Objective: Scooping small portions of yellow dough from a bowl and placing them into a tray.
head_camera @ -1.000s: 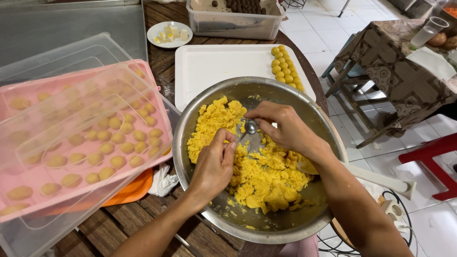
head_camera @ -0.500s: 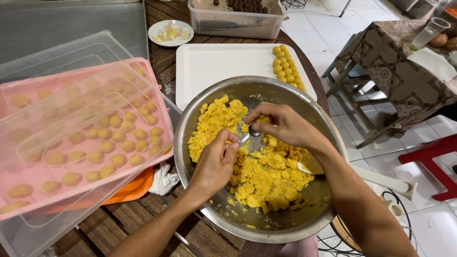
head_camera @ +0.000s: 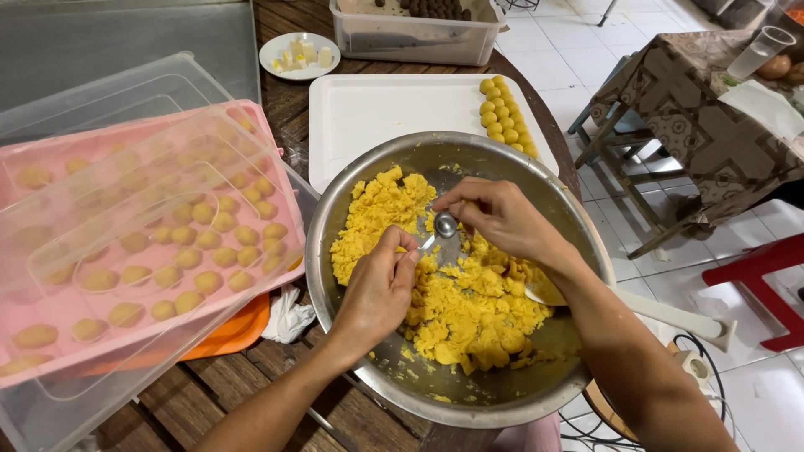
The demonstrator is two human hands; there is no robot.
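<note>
Wooden surface (head_camera: 117, 418) carries a steel bowl (head_camera: 352, 209) of yellow dough (head_camera: 469, 310). Right hand (head_camera: 502, 219) grips a small spoon (head_camera: 444, 226); left hand (head_camera: 381, 289) pinches dough off it, apparently portioning. Rolling that piece comes next, needing light pressure.

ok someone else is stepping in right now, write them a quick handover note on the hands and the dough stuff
Left hand: over the steel bowl, fingertips pinched at the tip of a small metal spoon.
Right hand: holds that spoon from above, over the bowl's middle.
Yellow crumbly dough: heaped in the bowl, mostly centre and upper left.
Done: two short rows of yellow balls at the right edge of the white tray; many more in the pink lidded containers on the left.
Left: most of the dough is unshaped and most of the white tray is bare.
</note>
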